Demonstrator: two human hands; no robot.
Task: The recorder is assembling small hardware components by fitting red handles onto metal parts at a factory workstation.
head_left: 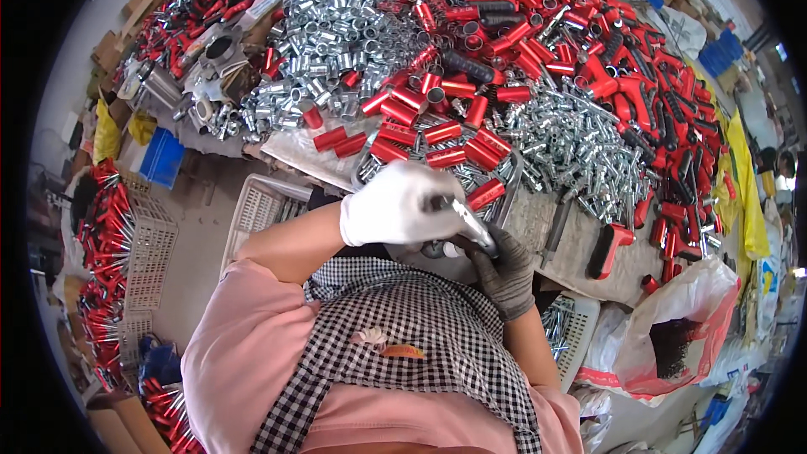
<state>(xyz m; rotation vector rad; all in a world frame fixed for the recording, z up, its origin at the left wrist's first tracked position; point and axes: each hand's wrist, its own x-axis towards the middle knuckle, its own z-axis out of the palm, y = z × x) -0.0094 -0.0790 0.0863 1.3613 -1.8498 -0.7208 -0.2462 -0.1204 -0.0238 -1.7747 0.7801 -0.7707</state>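
Observation:
My left hand [402,207], in a white glove, is closed around a shiny silver metal piece [474,229] in front of my apron. A dark round end shows by its fingers; the grip covers the rest, so I cannot name its exact kind. My right hand [506,274], in a dark grey glove, is closed on the lower right end of the same piece. Just beyond my hands, red metal sleeves [447,156] lie over thin silver rods in a metal tray [511,193]. Under my hands a greyish metal surface shows partly.
Heaps of silver collars [336,34], silver fittings [580,155] and red-and-black handles [626,92] cover the bench. A loose red handle [609,250] lies near its front edge. Plastic crates [151,244] stand at left, a white basket [580,332] and an open sack [622,353] at right.

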